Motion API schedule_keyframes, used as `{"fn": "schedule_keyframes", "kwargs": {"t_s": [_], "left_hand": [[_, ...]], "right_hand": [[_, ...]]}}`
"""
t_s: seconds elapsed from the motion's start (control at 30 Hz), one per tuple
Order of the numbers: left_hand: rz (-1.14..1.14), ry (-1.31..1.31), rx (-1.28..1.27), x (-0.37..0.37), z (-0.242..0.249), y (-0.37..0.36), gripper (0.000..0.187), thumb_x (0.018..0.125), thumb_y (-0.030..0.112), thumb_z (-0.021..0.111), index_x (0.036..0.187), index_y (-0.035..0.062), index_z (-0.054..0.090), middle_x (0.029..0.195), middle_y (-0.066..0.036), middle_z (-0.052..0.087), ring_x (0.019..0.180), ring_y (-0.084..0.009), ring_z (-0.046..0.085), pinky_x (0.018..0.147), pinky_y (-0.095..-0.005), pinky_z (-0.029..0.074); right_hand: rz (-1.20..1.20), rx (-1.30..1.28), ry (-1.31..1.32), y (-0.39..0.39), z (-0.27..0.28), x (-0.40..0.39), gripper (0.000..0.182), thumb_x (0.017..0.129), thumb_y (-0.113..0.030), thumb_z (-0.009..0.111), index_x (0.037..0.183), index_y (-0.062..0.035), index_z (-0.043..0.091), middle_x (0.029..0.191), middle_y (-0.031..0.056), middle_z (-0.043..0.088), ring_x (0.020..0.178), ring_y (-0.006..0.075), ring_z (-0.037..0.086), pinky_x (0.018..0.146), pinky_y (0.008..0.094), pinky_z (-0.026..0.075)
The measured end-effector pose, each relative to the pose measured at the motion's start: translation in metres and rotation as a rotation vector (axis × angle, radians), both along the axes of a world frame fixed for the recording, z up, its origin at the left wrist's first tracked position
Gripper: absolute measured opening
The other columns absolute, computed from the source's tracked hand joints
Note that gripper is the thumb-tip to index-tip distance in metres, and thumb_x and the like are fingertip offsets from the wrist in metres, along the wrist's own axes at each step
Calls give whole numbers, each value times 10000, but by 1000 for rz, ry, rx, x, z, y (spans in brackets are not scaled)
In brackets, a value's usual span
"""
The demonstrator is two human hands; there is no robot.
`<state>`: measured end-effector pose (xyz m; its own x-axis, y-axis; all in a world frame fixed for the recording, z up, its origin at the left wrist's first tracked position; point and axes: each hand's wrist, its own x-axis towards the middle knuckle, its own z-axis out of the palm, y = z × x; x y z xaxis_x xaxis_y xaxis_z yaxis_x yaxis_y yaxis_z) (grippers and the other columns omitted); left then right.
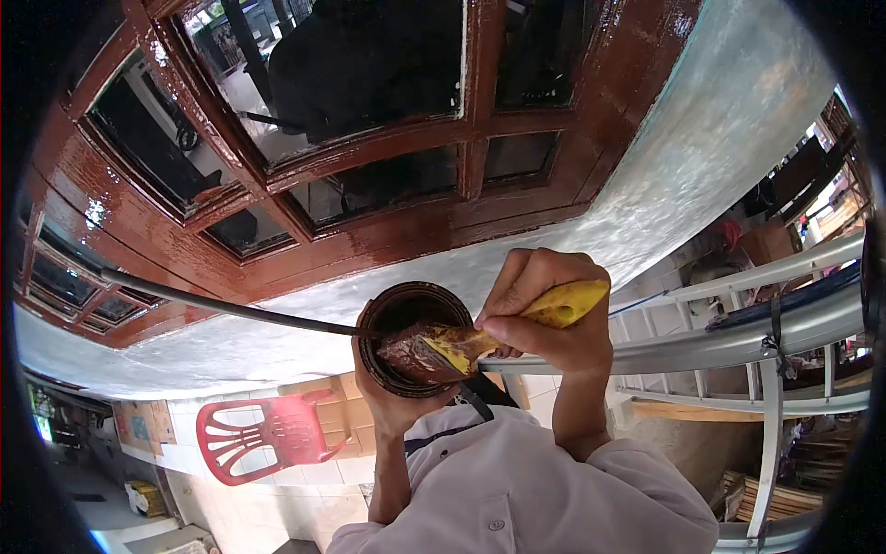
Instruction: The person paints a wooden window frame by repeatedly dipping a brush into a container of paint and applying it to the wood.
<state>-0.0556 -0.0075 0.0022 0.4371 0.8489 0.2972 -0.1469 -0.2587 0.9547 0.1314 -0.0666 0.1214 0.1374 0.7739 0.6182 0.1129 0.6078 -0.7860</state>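
Note:
My left hand (pixel 392 411) is wrapped round a paint can (pixel 417 297), which I see from above with dark brown paint coating its inside. In my right hand (pixel 560 349) I grip a paintbrush (pixel 452 343) by its yellow handle, thumb and fingers closed on it. The brush's brown, paint-covered bristles lie inside the mouth of the can. A long, thin dark stick (pixel 221 303) reaches from the can's rim out to the left; its lower end is hidden. Beyond the can is a glossy brown wooden window frame (pixel 526 217) with several glass panes.
A pale grey wall (pixel 660 189) runs under and beside the frame. Close on the right is a metal ladder (pixel 669 356). A red plastic chair (pixel 288 430) stands on the tiled floor at lower left. Stacked wood (pixel 766 499) lies at lower right.

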Motion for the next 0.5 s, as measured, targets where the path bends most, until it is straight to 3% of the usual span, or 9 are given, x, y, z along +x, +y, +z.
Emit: {"fn": "schedule_keyframes", "kwargs": {"t_s": [0.13, 0.37, 0.5], "left_hand": [[9, 5, -21, 2, -2, -4, 1106, 380, 157, 856, 1294, -36, 265, 1167, -149, 479, 1054, -237, 504, 921, -348, 423], [-16, 32, -77, -1, -7, -2, 1108, 377, 176, 856, 1293, -34, 270, 1177, -158, 482, 1065, -241, 502, 937, -350, 414], [-6, -18, -52, 1, -4, -3, 1102, 375, 188, 858, 1287, -33, 280, 1169, -156, 490, 1057, -240, 508, 935, -348, 414]], "right_hand": [[36, -71, 120, -4, -1, 1, 111, 724, -2, 686, 728, -21, 576, 688, 59, 588, 582, 81, 546, 485, 207, 401], [13, -63, 240, 2, -2, 4, 121, 711, 27, 664, 730, -15, 551, 679, 82, 577, 509, 85, 560, 417, 193, 444], [-64, -121, 283, 6, -2, 6, 167, 667, -39, 635, 706, -31, 472, 610, 128, 537, 509, 161, 568, 434, 222, 473]]}}
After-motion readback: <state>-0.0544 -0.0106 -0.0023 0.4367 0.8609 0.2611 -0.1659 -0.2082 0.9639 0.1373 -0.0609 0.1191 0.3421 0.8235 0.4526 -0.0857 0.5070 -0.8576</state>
